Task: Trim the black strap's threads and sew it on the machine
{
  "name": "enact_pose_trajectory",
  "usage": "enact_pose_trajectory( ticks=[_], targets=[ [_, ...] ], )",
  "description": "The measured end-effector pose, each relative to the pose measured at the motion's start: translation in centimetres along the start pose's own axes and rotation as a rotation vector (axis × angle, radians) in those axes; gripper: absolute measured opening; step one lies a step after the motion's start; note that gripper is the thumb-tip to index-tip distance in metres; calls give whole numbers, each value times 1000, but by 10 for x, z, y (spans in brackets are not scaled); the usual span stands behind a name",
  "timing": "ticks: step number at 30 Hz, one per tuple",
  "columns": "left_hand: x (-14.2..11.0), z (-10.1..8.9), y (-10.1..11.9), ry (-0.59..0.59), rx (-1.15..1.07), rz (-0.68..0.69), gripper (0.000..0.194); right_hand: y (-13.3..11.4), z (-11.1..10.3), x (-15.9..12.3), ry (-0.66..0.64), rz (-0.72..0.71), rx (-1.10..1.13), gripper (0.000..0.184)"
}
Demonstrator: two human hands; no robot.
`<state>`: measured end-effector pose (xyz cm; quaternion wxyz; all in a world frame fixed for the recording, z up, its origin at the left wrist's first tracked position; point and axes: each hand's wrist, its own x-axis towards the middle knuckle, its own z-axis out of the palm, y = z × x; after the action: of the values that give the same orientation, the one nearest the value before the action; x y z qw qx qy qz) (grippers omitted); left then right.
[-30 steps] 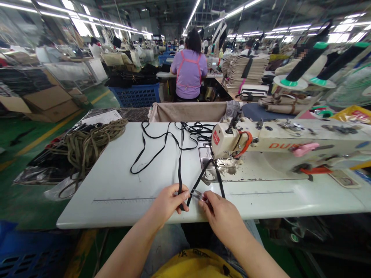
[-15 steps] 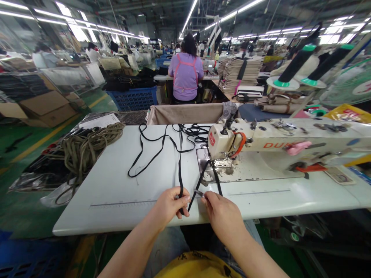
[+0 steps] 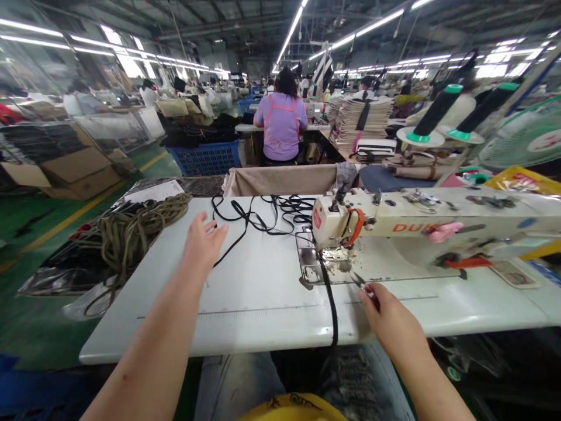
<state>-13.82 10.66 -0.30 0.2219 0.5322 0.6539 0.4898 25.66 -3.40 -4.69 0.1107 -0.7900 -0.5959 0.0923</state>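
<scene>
My left hand (image 3: 204,241) is over the left part of the white sewing table (image 3: 263,286), its fingers apart and nothing clearly held. Beside it, a thin black cord (image 3: 248,219) lies in loose loops along the back of the table. In my right hand (image 3: 392,316) is a pair of thread snips (image 3: 359,281), blades pointing up and left, in front of the sewing machine (image 3: 335,219). From under the needle area a black strap (image 3: 332,304) runs toward me and hangs over the front edge, left of my right hand.
Bundled olive cords (image 3: 140,228) lie left of the table. Behind it stands a beige fabric-lined bin (image 3: 280,180). Black thread cones (image 3: 438,111) and a green fan (image 3: 526,134) are at right. A co-worker (image 3: 281,120) sits ahead with their back to me.
My left hand has let go of the black strap and moved left and away from me, opening. My right hand has moved right with the snips. One strap length no longer runs to the front.
</scene>
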Motion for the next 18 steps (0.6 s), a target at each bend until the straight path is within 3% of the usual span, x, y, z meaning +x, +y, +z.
enact_pose_trajectory(
  ticks=[2,6,9,15,18],
  targets=[
    [-2,10,-6,0,154,40,50,20,4,6,47,24,19,39],
    [-24,23,-20,-202,707,173,36,62,15,20,193,13,18,44],
    [-28,25,-27,-284,1010,110,39,81,19,31,356,-83,-70,47],
    [19,36,-39,-507,1112,21,25,68,16,42,615,-82,-236,53],
    [55,54,-34,-599,1069,76,34,60,17,42,665,-103,-263,51]
  ],
)
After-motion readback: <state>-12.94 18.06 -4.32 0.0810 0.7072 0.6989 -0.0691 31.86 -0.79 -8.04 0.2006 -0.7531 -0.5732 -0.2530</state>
